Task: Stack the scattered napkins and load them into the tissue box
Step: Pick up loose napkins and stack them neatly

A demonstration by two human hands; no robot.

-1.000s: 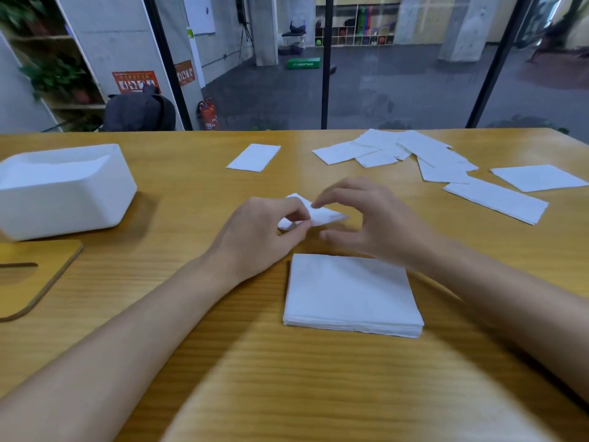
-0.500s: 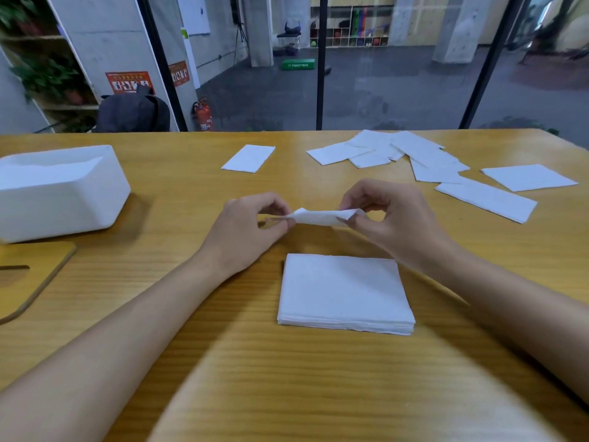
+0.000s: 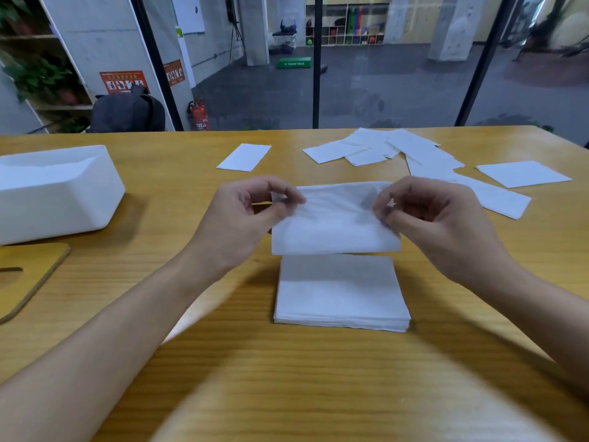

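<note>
Fingers point(image 3: 287, 199) of my left hand point(image 3: 237, 224) and right hand point(image 3: 439, 224) pinch a thin white paper napkin point(image 3: 334, 224) above the squared white napkin stack point(image 3: 341, 291); loose white napkins point(image 3: 414, 154) (plenty) litter the wooden desk point(image 3: 318, 378), and the white plastic tissue box point(image 3: 57, 193) seems unloaded.

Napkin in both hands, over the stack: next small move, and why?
Probably lower the napkin flat onto the stack, edges aligned. The left hand and right hand pinch its upper corners, and it hangs spread open right above the stack's far edge.
</note>
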